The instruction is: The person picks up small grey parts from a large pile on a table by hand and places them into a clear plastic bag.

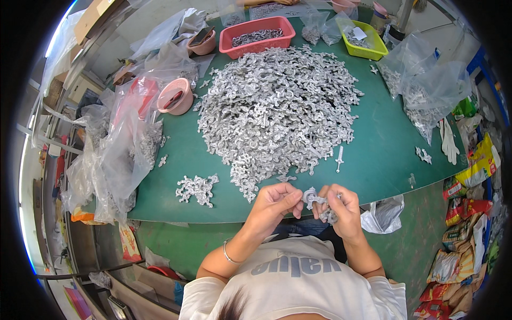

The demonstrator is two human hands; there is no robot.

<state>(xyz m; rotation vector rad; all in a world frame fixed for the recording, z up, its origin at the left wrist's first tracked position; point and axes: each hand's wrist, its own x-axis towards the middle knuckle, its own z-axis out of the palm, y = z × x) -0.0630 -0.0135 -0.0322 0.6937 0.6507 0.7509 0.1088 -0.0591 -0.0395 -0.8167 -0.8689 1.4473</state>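
Observation:
My left hand point(274, 201) and my right hand point(341, 205) meet just past the near edge of the green table point(384, 144). Between their fingertips they pinch a small silver metal part point(312, 198) with a round end. My right hand also has more silver pieces tucked under its fingers. A big heap of the same silver cross-shaped metal parts point(277, 109) covers the table's middle, right in front of my hands. A small separate cluster of parts point(197, 188) lies to the left near the table edge.
A red bin point(257, 36) and a yellow-green bin point(365, 40) with parts stand at the back. Two pink bowls point(176, 96) and clear plastic bags point(122, 144) crowd the left. Bags of parts point(426, 90) and a white glove point(449, 141) lie right. Snack packets point(464, 234) pile on the floor.

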